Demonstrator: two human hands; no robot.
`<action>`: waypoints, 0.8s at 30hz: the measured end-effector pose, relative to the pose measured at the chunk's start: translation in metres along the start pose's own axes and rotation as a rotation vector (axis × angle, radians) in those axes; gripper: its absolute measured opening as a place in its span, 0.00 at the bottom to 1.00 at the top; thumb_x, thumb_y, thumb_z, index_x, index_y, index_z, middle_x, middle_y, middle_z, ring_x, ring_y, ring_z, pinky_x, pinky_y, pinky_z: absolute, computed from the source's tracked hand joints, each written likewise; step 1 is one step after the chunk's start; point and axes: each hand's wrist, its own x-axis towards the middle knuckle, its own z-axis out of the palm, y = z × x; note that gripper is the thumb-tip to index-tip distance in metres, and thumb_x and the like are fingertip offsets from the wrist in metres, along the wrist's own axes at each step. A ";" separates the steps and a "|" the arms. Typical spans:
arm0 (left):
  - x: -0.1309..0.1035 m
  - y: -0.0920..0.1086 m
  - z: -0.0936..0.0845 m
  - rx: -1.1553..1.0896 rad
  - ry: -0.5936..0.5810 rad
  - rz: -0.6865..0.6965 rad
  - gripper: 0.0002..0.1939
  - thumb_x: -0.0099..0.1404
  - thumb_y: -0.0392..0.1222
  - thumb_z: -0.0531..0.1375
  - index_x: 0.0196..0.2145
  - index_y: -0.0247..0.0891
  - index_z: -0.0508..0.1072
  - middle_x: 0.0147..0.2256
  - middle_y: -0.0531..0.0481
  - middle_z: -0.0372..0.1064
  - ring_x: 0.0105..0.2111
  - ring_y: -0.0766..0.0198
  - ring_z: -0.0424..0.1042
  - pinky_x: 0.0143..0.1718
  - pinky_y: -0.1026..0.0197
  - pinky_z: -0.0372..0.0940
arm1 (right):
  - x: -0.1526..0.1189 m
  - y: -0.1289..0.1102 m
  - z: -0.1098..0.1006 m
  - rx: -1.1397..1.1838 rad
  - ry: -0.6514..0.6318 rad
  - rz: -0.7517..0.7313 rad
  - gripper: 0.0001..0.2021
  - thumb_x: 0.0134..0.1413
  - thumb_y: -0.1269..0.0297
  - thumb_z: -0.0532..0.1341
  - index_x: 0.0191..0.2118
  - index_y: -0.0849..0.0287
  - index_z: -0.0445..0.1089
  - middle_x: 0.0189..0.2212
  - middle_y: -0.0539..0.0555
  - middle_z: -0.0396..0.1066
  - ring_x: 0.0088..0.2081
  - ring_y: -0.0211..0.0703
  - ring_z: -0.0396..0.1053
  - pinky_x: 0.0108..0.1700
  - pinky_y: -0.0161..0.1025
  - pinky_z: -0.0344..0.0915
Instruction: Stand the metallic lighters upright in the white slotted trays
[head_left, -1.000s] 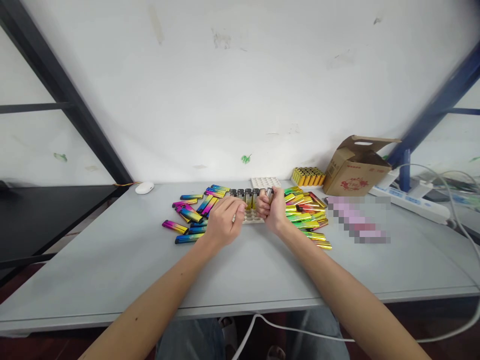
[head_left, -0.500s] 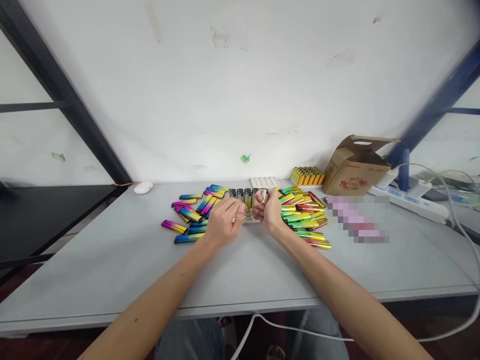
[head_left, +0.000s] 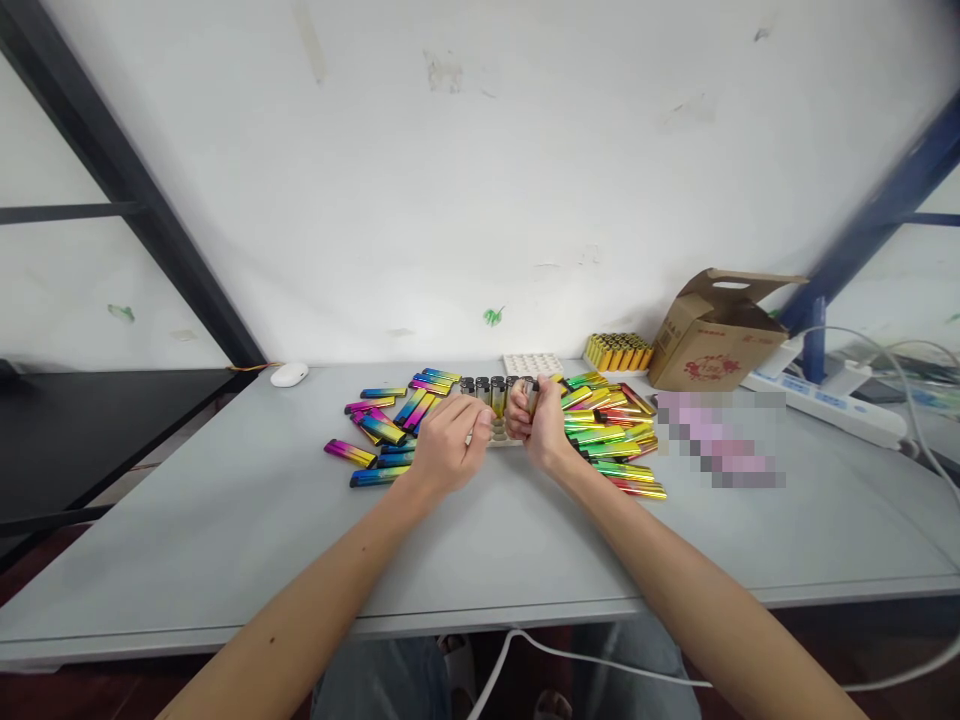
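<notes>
My right hand (head_left: pixel 546 430) is closed around a lighter (head_left: pixel 532 392), its top end showing above the curled fingers. My left hand (head_left: pixel 448 440) is curled, back of the hand towards me, just left of a white tray (head_left: pixel 498 438); whatever its fingers hold is hidden. Several lighters (head_left: pixel 484 390) with dark tops stand upright in the tray between and behind my hands. Loose shiny blue, pink and yellow lighters (head_left: pixel 350 453) lie beside my left hand. By my right wrist spreads a pile of green, yellow and red lighters (head_left: pixel 609 434).
A second white tray with holes (head_left: pixel 532 365) lies near the wall. Beside it stands a tray full of yellow lighters (head_left: pixel 619 352), then an open cardboard box (head_left: pixel 709 355). A white power strip (head_left: pixel 832 405) with cables is at right, a white round device (head_left: pixel 289 374) at left.
The lighter's silver top in my right hand shows less, with the thumb now up at it. My left hand stays almost still. The whole view has shifted very slightly.
</notes>
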 end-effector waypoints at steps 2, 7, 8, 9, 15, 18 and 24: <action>0.000 0.000 0.000 -0.004 -0.001 0.002 0.13 0.70 0.36 0.48 0.33 0.37 0.70 0.30 0.47 0.71 0.33 0.61 0.69 0.36 0.57 0.64 | 0.000 0.000 0.000 -0.029 -0.010 0.003 0.18 0.59 0.56 0.40 0.20 0.55 0.49 0.12 0.43 0.41 0.15 0.32 0.33 0.16 0.30 0.38; 0.001 0.001 0.000 0.000 -0.011 -0.005 0.13 0.70 0.35 0.48 0.32 0.37 0.70 0.30 0.47 0.70 0.33 0.61 0.68 0.36 0.57 0.63 | -0.003 0.001 0.004 -0.065 -0.033 -0.033 0.17 0.59 0.58 0.42 0.21 0.56 0.52 0.14 0.42 0.42 0.15 0.32 0.33 0.16 0.30 0.37; 0.001 0.001 0.000 0.001 -0.010 -0.008 0.13 0.70 0.35 0.48 0.31 0.37 0.70 0.30 0.47 0.70 0.32 0.61 0.68 0.36 0.57 0.63 | -0.004 0.003 0.005 -0.063 -0.038 -0.040 0.17 0.59 0.58 0.42 0.22 0.55 0.52 0.14 0.42 0.42 0.15 0.32 0.33 0.17 0.30 0.37; 0.001 0.001 0.000 0.002 -0.011 -0.012 0.13 0.70 0.35 0.48 0.31 0.37 0.69 0.30 0.47 0.70 0.33 0.61 0.68 0.36 0.57 0.63 | -0.005 0.004 0.007 -0.060 -0.042 -0.041 0.16 0.59 0.58 0.42 0.22 0.55 0.52 0.14 0.42 0.42 0.15 0.32 0.33 0.17 0.30 0.37; 0.001 -0.001 0.000 0.011 -0.020 -0.026 0.14 0.70 0.36 0.47 0.31 0.38 0.69 0.30 0.47 0.70 0.32 0.61 0.68 0.36 0.57 0.63 | -0.006 0.014 0.010 -0.055 -0.055 -0.038 0.16 0.61 0.57 0.41 0.23 0.55 0.53 0.13 0.42 0.42 0.16 0.33 0.34 0.18 0.30 0.38; 0.001 -0.003 -0.001 0.027 -0.003 -0.022 0.15 0.70 0.36 0.48 0.29 0.38 0.69 0.27 0.47 0.69 0.31 0.61 0.67 0.35 0.57 0.62 | -0.004 0.015 0.007 -0.052 -0.054 -0.043 0.16 0.61 0.56 0.42 0.24 0.55 0.52 0.14 0.42 0.42 0.16 0.33 0.35 0.18 0.31 0.38; 0.002 -0.005 -0.003 0.079 0.021 -0.051 0.17 0.71 0.37 0.47 0.25 0.38 0.67 0.25 0.47 0.68 0.27 0.62 0.66 0.32 0.57 0.61 | -0.002 0.013 0.001 -0.038 -0.054 -0.030 0.16 0.61 0.55 0.42 0.24 0.55 0.51 0.14 0.42 0.42 0.15 0.32 0.36 0.17 0.31 0.39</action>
